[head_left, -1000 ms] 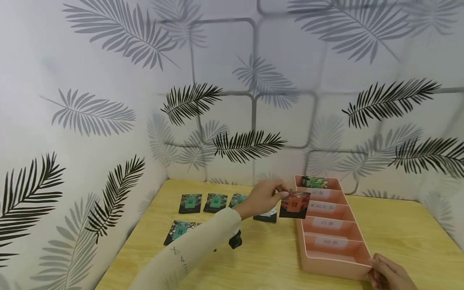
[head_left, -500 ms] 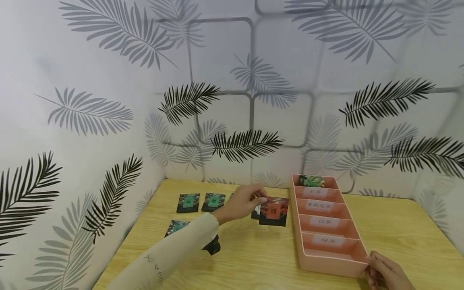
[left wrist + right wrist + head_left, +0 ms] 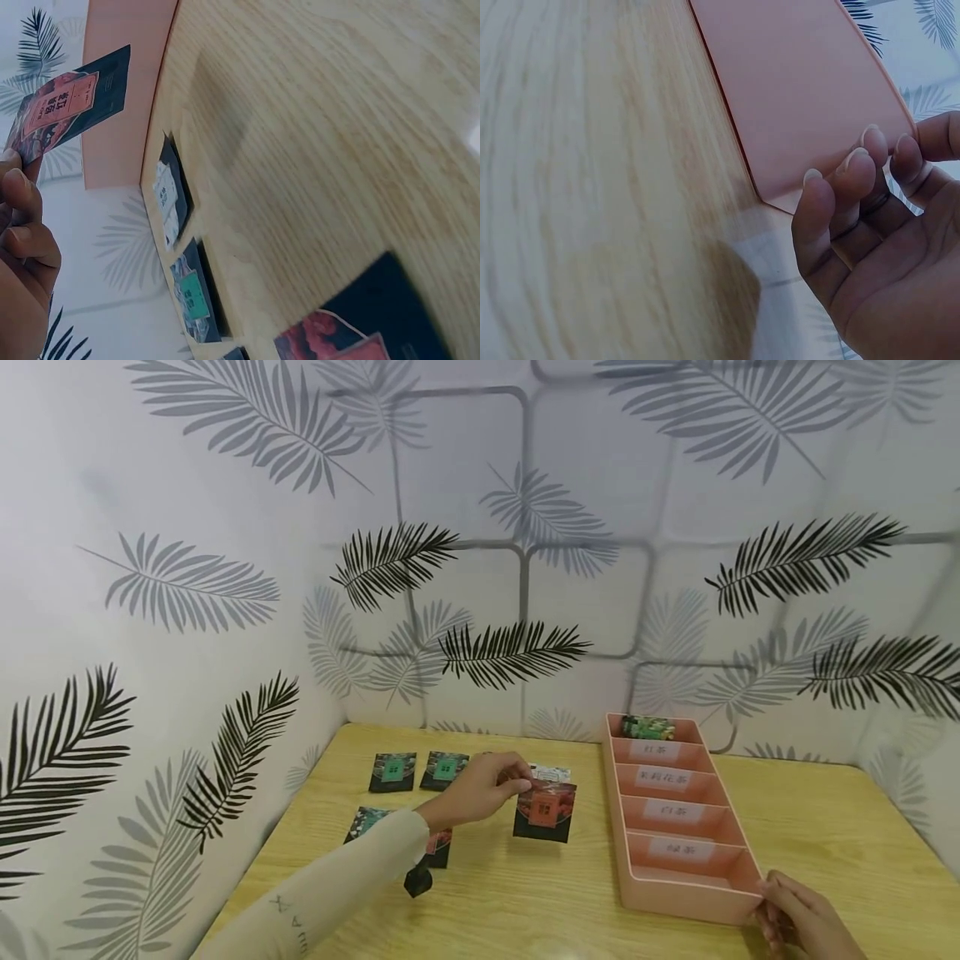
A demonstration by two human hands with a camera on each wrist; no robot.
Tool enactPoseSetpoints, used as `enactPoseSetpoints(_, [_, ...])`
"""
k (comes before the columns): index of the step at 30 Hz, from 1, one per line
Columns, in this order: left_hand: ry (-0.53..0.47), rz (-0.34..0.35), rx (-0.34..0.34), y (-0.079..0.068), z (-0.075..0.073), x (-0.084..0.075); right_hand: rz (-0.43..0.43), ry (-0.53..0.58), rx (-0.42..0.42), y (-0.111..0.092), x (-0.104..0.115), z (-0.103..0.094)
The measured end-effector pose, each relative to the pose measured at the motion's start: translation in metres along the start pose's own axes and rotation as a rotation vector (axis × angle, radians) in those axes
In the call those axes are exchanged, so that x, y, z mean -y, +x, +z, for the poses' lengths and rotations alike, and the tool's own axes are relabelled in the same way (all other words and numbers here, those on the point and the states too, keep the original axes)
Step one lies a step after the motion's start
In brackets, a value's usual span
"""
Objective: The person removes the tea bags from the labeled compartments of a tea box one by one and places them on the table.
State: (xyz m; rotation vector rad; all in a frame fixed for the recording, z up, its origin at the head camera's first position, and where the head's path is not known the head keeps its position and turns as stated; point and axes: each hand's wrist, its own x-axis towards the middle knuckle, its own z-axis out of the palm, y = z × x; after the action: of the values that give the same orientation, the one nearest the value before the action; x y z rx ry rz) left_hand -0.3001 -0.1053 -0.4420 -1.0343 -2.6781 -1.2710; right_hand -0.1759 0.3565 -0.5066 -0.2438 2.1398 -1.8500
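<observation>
My left hand (image 3: 480, 789) pinches a red-and-black tea sachet (image 3: 544, 814) by its upper corner, between thumb and fingers. It hangs upright over the table, left of a pink divided box (image 3: 686, 897). In the left wrist view the sachet (image 3: 67, 105) shows its printed front, with its shadow on the wood. My right hand (image 3: 806, 914) holds the box's near right corner. The right wrist view has thumb and forefinger pinching the rim of the box (image 3: 802, 82), the other fingers bent beside its wall.
Green-labelled sachets (image 3: 392, 772) lie at the table's back left. A white-topped sachet (image 3: 551, 772) is behind the held one; another red sachet (image 3: 440, 850) lies partly under the left forearm. The box's labelled dividers (image 3: 666, 778) separate several compartments, and a green packet (image 3: 648, 727) sits in the farthest.
My left hand has carried the red sachet leftward and nearer, from overlapping the box's left edge to over the table. My right hand stays at the box corner.
</observation>
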Motion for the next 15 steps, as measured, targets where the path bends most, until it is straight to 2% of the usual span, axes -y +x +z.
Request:
enactPoseSetpoints(5, [-0.011, -0.020, 0.026, -0.012, -0.005, 0.007, -0.010, -0.022, -0.011, 0.000, -0.002, 0.000])
enactPoseSetpoints(11, [-0.055, -0.049, 0.070, -0.025, -0.013, 0.015, 0.021, -0.023, -0.042, -0.002, -0.002, 0.002])
enactPoseSetpoints(15, [-0.057, -0.081, 0.070, -0.033, -0.019, 0.018, -0.027, -0.033, -0.068, -0.001, -0.001, 0.004])
